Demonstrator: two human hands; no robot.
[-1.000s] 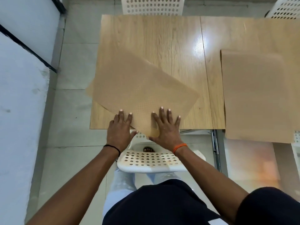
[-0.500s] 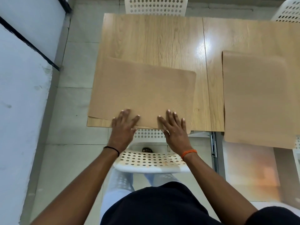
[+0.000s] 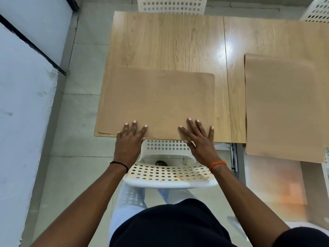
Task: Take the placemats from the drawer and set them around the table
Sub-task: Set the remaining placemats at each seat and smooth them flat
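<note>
A tan placemat (image 3: 156,100) lies flat on the left end of the wooden table (image 3: 169,41), squared with the near edge. My left hand (image 3: 129,139) rests with straight fingers on its near left part. My right hand (image 3: 199,138) lies flat on its near right part, fingers spread. A second tan placemat (image 3: 283,106) lies lengthwise on the table's right part and hangs over the near edge.
A white perforated chair (image 3: 169,173) stands between me and the table. Two more white chairs, one (image 3: 171,5) at the far side and one (image 3: 318,12) at the far right. A white wall (image 3: 23,104) runs along the left, with tiled floor beside it.
The placemat under my hands turned from a skewed angle to lie square with the table edge and flat. My hands spread apart along its near edge.
</note>
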